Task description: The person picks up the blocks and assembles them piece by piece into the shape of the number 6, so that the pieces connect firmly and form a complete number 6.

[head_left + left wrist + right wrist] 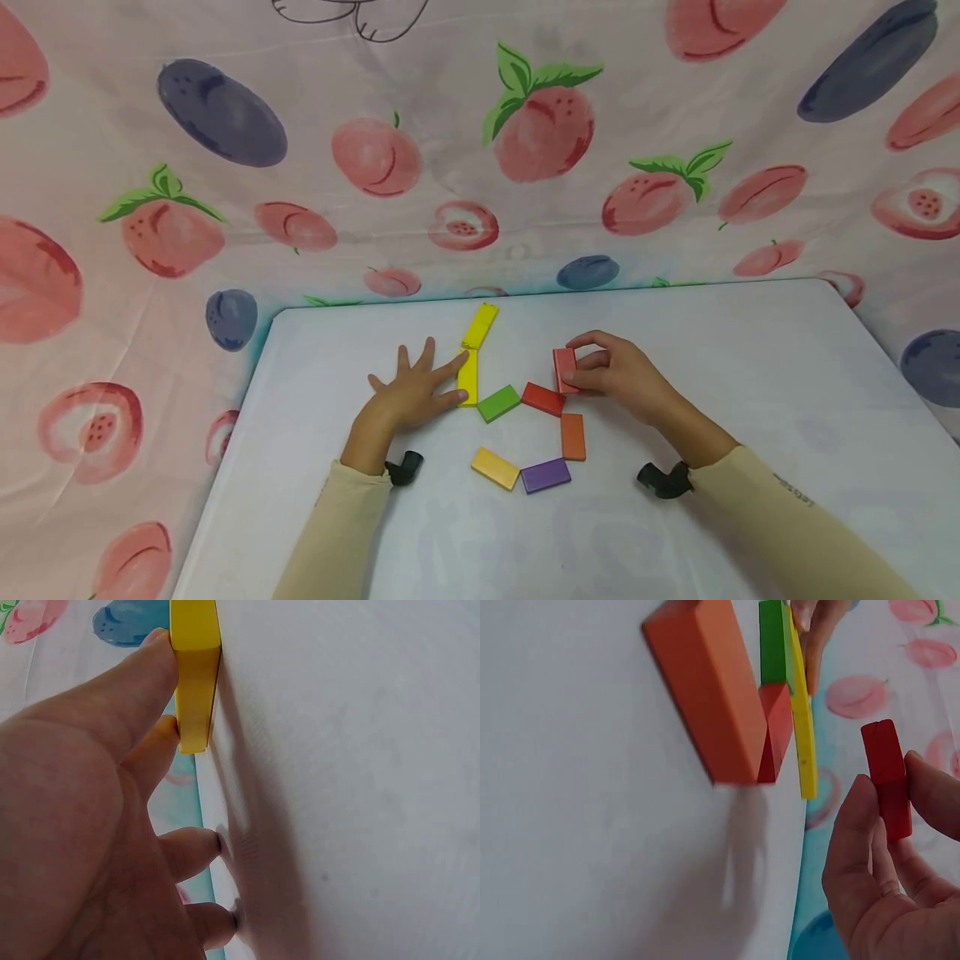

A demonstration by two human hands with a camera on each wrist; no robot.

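Observation:
My right hand (626, 379) pinches a red wooden block (887, 780) between thumb and fingers. In the right wrist view that block is held off the table. My left hand (411, 396) lies with fingers spread, thumb and index finger touching a yellow block (468, 379) on its left side; in the left wrist view two other fingertips (217, 844) rest on the table. A second yellow block (480, 325) meets its far end. From its near end run a green block (498, 404), a red block (543, 398), an orange block (573, 437), a purple block (546, 476) and a golden-yellow block (495, 468).
The blocks lie on a white table (750, 375). Behind it and at the left hangs a cloth (300, 108) printed with fruit. Both wrists carry a black camera mount (663, 481) close to the tabletop.

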